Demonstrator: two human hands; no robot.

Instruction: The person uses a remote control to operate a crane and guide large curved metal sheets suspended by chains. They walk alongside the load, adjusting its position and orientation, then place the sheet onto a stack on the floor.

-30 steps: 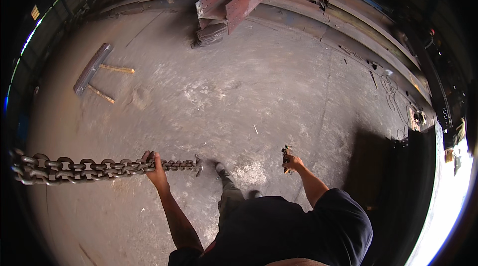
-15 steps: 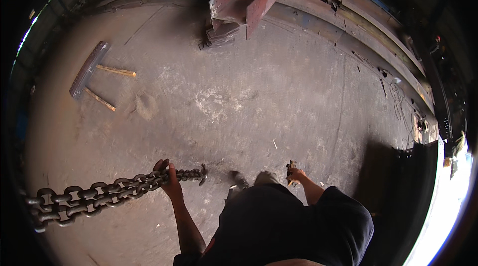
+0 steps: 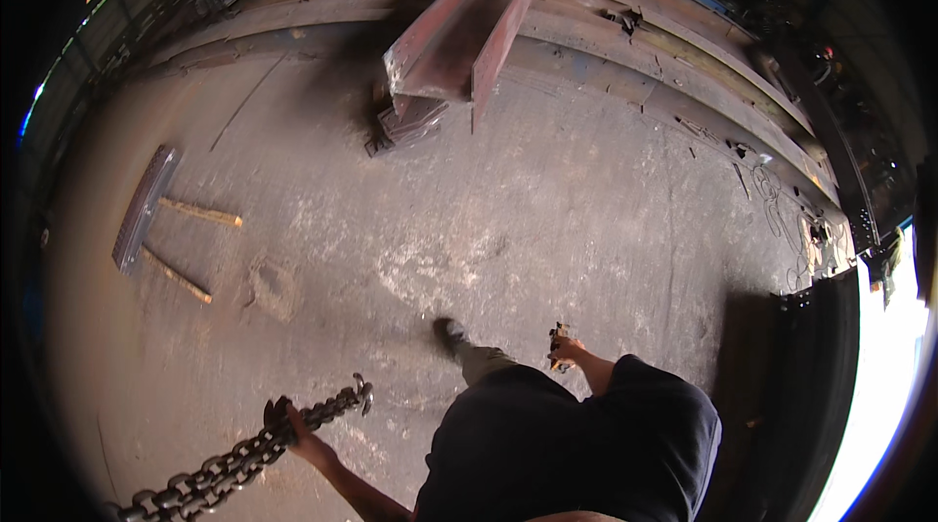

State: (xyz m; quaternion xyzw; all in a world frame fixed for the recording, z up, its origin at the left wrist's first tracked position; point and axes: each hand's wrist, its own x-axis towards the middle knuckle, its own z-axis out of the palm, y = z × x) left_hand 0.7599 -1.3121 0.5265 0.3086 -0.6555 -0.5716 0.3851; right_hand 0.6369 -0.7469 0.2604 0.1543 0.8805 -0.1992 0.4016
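Observation:
At the lower left my left hand is wrapped round several strands of a heavy steel chain. The chain slants from the lower left edge up through my fingers. Beyond the hand, its free end carries a metal hook, which hangs above the floor. My right hand, right of my legs, grips a small yellow-and-black handheld device that I cannot identify more closely. The fingers cover part of it.
Ahead, a reddish-brown steel beam juts over a stack of plates. Long beams line the far side. A dark steel piece with two wooden handles lies at left. A large dark beam stands at right.
My left hand and the chain have swung lower and toward the left. One foot has stepped forward, and the jutting beam looks nearer. My right hand keeps its grip on the device.

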